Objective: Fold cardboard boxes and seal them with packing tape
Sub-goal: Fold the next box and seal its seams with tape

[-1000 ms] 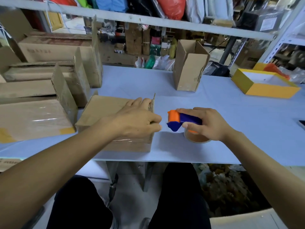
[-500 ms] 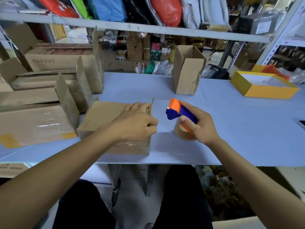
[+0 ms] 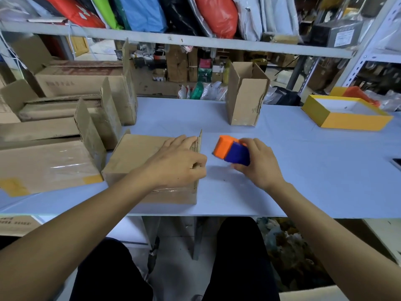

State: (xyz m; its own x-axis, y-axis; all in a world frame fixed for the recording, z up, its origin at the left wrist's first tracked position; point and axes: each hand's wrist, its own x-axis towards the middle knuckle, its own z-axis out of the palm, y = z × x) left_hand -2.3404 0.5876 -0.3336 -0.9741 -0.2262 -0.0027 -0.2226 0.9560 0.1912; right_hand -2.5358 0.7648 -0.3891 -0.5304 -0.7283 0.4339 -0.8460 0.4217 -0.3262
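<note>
Left hand on box; tape dispenser just right, seemingly on table.

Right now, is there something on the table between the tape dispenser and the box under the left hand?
Nothing visible. The right hand holds the tape dispenser just right of the cardboard box, which the left hand holds down at its right edge. Only bare table shows between them.

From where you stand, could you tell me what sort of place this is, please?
Probably a packing or shipping stockroom. Cardboard boxes are stacked on the table, the right hand holds a tape dispenser, and filled mailer bags crowd the metal shelf above.
</note>
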